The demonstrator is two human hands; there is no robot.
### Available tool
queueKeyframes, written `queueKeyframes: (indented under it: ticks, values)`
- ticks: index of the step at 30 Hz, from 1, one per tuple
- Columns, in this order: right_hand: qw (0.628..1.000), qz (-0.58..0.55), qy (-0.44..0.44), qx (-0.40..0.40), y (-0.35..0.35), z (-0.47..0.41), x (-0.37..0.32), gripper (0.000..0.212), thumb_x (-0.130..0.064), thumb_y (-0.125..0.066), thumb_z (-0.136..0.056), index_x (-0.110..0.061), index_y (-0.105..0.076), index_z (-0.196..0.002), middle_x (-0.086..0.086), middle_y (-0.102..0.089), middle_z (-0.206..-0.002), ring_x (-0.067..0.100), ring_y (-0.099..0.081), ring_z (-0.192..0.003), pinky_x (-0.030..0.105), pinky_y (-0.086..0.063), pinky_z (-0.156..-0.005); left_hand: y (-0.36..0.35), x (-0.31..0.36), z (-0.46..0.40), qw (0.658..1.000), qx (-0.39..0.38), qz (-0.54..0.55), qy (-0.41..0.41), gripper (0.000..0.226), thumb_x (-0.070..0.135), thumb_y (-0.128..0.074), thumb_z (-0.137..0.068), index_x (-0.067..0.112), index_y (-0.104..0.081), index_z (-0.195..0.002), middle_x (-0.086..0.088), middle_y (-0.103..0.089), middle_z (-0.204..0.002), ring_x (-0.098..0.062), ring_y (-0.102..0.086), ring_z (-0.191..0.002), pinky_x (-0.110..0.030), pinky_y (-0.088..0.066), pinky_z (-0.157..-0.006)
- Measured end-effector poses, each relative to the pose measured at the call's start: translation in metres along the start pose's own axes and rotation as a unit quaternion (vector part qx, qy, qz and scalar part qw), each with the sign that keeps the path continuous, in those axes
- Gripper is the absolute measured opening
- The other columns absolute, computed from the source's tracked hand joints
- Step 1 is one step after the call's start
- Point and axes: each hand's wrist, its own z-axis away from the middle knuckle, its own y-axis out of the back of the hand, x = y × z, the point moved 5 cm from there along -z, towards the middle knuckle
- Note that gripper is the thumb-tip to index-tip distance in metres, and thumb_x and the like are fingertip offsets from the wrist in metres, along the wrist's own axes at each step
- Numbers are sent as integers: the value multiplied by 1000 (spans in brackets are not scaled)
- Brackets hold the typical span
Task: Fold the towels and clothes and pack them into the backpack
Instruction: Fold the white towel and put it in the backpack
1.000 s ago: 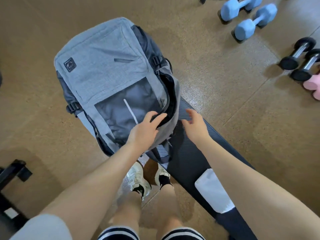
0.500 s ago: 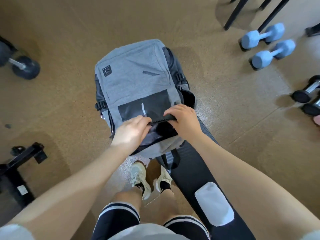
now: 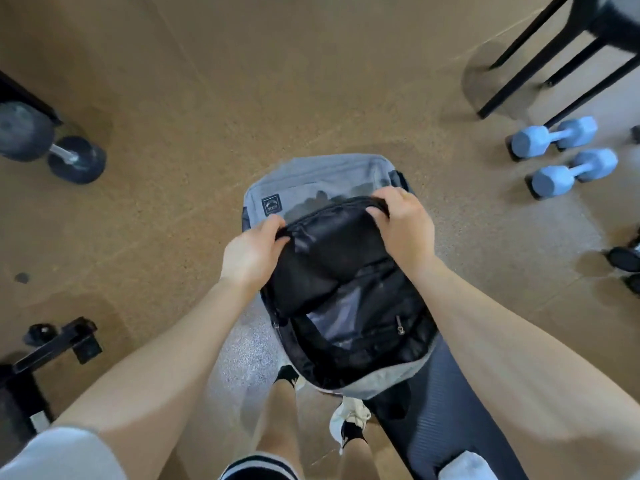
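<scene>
Brown speckled gym floor (image 3: 214, 140) spreads all around me, with blue dumbbells (image 3: 554, 136) off to my right and a black dumbbell (image 3: 74, 159) to my left. Half a second ago both of my hands were only pinching the zipper edge of the backpack (image 3: 311, 178), which was barely parted; now its front panel is peeled well back and the dark lined inside (image 3: 349, 306) lies exposed, mesh pocket and small zipper pull in view. My left hand (image 3: 254, 254) grips the left end of the folded-back black flap, fingers curled over its edge, and my right hand (image 3: 403, 225) grips the right end the same way, so the two sit apart with the flap stretched between them. The backpack rests on the floor just ahead of my feet, its near end overlapping the dark exercise mat (image 3: 446, 410). A white folded towel (image 3: 464, 467) lies on that mat at the bottom edge of my view, not yet packed. I judge the main compartment is now open wide enough to take folded things, so fetching the towel looks like my next job.
</scene>
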Motion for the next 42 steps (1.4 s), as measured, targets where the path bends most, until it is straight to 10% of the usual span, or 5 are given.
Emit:
queueKeyframes:
  ticks: [12, 21, 28, 34, 42]
  values:
    - [978, 151, -101, -97, -100, -80, 26, 22, -20, -47, -95, -8, -53, -112, 11, -55, -116, 31, -49, -107, 37, -36, -75, -82, -59, -87, 999, -24, -22, -42, 24, 23, -59, -89, 0, -60, -97, -14, -60, -97, -32, -54, -99, -42, -47, -73]
    - [953, 131, 235, -139, -107, -8, -78, 40, -23, -51, -81, -16, -61, -119, 9, -60, -125, 32, -54, -117, 43, -34, -101, -59, -56, -53, 987, -83, 86, -107, 29, 31, -58, -89, 18, -62, -114, -4, -67, -105, -27, -61, -98, -33, -45, -70]
    - [949, 178, 156, -210, -123, 7, -60, 18, -29, -56, -77, -16, -68, -76, 1, -66, -72, 27, -65, -79, 39, -45, -94, -72, -64, -5, 957, -132, 253, 46, 27, 29, -69, -81, 14, -55, -98, 2, -59, -85, -13, -53, -75, -26, -42, -69]
    - [953, 207, -61, -211, -115, 48, -2, 27, -22, -45, -95, -14, -55, -119, 9, -57, -121, 32, -45, -116, 40, -25, -104, -130, -93, 86, 951, -200, 213, 102, 19, 29, -62, -86, 17, -51, -96, 3, -53, -97, -15, -52, -87, -27, -44, -76]
    - [919, 147, 259, -257, -155, 106, -56, 44, -18, -60, -72, -19, -63, -116, 8, -54, -129, 33, -39, -131, 57, -4, -109, -183, -103, 132, 926, -104, 270, 243, 24, 23, -66, -82, 21, -49, -98, 1, -56, -100, -20, -58, -86, -39, -50, -79]
